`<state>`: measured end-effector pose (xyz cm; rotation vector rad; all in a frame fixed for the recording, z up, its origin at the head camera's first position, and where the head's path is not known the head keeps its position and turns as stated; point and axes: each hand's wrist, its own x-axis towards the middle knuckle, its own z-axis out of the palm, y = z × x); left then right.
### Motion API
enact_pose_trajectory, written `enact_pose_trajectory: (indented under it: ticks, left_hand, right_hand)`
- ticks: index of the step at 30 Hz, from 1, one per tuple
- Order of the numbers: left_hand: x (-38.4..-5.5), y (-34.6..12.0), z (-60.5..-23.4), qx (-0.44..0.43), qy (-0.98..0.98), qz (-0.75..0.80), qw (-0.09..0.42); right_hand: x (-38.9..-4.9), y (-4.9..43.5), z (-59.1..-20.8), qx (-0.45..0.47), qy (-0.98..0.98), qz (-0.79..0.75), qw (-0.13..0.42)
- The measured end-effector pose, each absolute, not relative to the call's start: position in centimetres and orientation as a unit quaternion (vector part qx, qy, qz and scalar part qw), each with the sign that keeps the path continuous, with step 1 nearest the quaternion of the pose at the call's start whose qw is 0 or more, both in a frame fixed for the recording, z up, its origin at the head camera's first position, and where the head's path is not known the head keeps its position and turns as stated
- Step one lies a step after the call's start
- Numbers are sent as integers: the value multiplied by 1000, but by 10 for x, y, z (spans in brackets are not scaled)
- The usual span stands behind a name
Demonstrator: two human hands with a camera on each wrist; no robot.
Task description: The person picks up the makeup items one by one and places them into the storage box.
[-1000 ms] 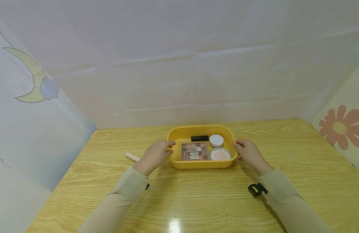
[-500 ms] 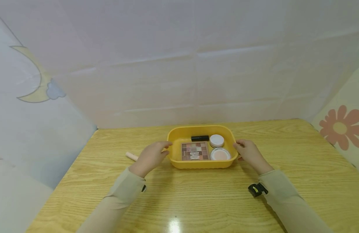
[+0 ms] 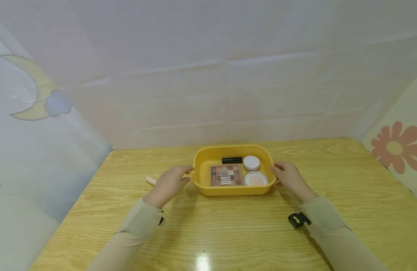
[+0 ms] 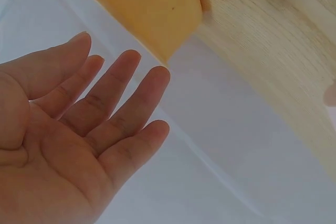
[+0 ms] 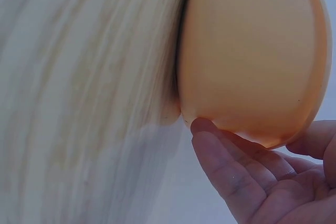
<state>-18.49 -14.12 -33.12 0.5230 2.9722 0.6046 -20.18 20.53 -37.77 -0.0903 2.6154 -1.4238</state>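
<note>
A yellow plastic basket (image 3: 233, 191) with rounded corners stands on the wooden table. Inside it lie an eyeshadow palette (image 3: 226, 175), a black tube (image 3: 232, 160), a round white-lidded jar (image 3: 251, 162) and a round compact (image 3: 256, 178) with a pale pink middle. My left hand (image 3: 169, 185) is just beside the basket's left end, fingers spread and holding nothing; the left wrist view shows its bare palm (image 4: 58, 156). At the right end my right hand (image 3: 291, 180) grips the basket, thumb at the rim and fingers against the outer wall (image 5: 247, 56).
A beige stick-like tube (image 3: 150, 180) lies on the table, partly hidden behind my left hand. A pale cloth backdrop (image 3: 208, 94) rises along the table's far edge. A printed moon (image 3: 32, 86) and flower (image 3: 394, 148) decorate the side cloths.
My left hand has drawn back to the left, from over the basket's rim to just outside it. The right hand keeps its grip, and the basket stays nearly in place.
</note>
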Motion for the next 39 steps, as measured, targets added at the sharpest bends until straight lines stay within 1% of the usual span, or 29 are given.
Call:
enact_pose_trajectory:
  ticks: [39]
  left_hand:
    - [-182,-170,-341,145,970,193,34]
  right_hand:
    - [-204,207,-379,-30,872,-481,82]
